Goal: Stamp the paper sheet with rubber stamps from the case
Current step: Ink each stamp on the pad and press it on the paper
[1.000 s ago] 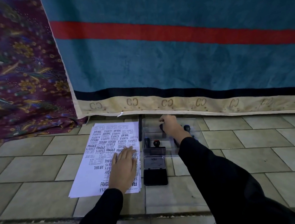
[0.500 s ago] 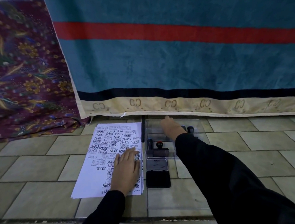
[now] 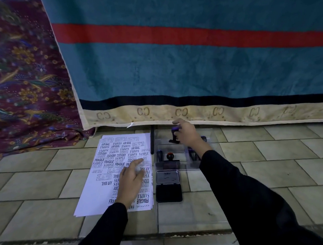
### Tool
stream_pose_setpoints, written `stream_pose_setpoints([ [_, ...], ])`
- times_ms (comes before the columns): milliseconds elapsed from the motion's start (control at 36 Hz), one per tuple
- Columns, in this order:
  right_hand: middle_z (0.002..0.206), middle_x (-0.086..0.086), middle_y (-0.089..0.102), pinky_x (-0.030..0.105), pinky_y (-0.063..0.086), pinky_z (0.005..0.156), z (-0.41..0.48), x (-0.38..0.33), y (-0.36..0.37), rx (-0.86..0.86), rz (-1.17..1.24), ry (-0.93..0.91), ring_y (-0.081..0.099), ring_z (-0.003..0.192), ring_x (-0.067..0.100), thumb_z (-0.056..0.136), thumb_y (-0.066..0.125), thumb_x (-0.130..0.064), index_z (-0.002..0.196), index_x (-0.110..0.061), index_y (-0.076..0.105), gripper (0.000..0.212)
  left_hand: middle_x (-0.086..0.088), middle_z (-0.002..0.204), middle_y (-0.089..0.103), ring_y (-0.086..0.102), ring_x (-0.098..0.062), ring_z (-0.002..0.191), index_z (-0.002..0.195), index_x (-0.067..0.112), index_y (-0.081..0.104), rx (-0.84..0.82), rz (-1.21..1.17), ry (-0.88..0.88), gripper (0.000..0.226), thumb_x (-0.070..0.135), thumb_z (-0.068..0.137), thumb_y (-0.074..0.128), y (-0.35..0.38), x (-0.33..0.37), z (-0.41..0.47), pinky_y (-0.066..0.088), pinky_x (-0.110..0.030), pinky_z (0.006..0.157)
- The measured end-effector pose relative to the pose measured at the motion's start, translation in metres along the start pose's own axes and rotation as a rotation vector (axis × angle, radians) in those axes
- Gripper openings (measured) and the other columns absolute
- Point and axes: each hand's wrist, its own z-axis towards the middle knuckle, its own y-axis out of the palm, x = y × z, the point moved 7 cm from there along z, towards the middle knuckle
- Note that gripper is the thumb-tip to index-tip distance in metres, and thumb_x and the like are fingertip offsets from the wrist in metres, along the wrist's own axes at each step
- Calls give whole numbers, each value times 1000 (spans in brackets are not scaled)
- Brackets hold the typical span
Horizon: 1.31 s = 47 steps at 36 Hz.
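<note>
Case [image 3: 212, 138] holds stamps [image 3: 170, 157]; right hand [image 3: 187, 136] grips one stamp [image 3: 174, 135].

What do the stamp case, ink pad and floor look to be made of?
Floor: matte beige tiles with dark grout lines, probably ceramic or stone. Stamp case: clear glossy plastic, likely; the tiles show through its walls. Ink pad: dark box with a greyish lid that catches light, metal or plastic, unclear.
</note>
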Motion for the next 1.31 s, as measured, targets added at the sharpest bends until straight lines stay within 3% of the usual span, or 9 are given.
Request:
stream_pose_setpoints([
  [83, 118, 16, 61, 38, 51, 94, -19, 1, -12, 43, 168, 2, 61, 105, 30, 86, 54, 7, 113, -7, 59, 31, 7, 137, 49, 47, -13, 120, 127, 35, 51, -54, -183, -81, 31, 19, 100, 51, -1, 1, 2, 38, -36, 103],
  [194, 107, 5, 62, 25, 54, 75, -56, 1, -18, 68, 270, 28, 64, 96, 24, 84, 63, -2, 110, -13, 58, 29, 25, 126, 50, 45, -8, 123, 126, 35, 52, -107, -314, -118, 27, 30, 100, 48, -7, 5, 1, 35, -32, 98],
  [278, 92, -11, 59, 12, 48, 61, -85, -7, -13, 53, 288, 17, 61, 83, 5, 80, 72, -18, 104, -19, 58, 28, 18, 128, 54, 47, -10, 126, 127, 30, 53, -72, -291, -78, 27, 27, 100, 49, -11, 7, 0, 36, -31, 102],
  [389, 98, -1, 64, 20, 55, 79, -115, -19, -5, 51, 283, -69, 64, 87, 11, 79, 74, -14, 107, -16, 62, 31, 6, 130, 58, 51, -20, 125, 122, 32, 57, 5, -159, 16, 25, 22, 100, 51, -16, 11, -7, 39, -38, 106],
  [500, 96, 0, 67, 9, 52, 68, -136, -22, 7, 11, 196, -124, 66, 79, 10, 76, 76, -18, 108, -18, 62, 35, 16, 126, 57, 49, -3, 122, 119, 30, 60, 38, 66, 207, 23, 26, 97, 55, -16, 25, -13, 43, -44, 106],
  [583, 99, 1, 68, 3, 49, 70, -150, -25, 18, 2, 83, -222, 63, 78, 6, 77, 76, -21, 104, -17, 64, 30, 19, 129, 52, 43, -4, 127, 122, 30, 59, -47, 197, 302, 38, 50, 90, 58, -7, 30, -21, 37, -42, 110],
  [667, 100, -2, 69, 16, 54, 77, -162, -25, 26, -7, 51, -293, 63, 83, 4, 77, 76, -22, 107, -21, 62, 33, 30, 133, 34, 27, 7, 127, 133, 36, 48, -160, 301, 358, 76, 81, 72, 53, 6, 29, -30, 23, -30, 110],
  [806, 98, -1, 67, 31, 55, 80, -172, -24, 30, -17, -17, -351, 62, 85, 9, 77, 75, -20, 103, -19, 64, 28, 23, 147, 25, 20, 2, 135, 145, 35, 34, -263, 429, 378, 108, 92, 55, 54, 18, 20, -33, 15, -34, 117],
  [1306, 92, 4, 67, 27, 53, 77, -190, -35, 27, 0, -43, -445, 63, 84, 12, 77, 74, -15, 93, -6, 69, 19, 29, 147, 26, 27, -2, 138, 136, 38, 43, -250, 435, 388, 98, 89, 54, 59, 24, 8, -29, 18, -37, 118],
])
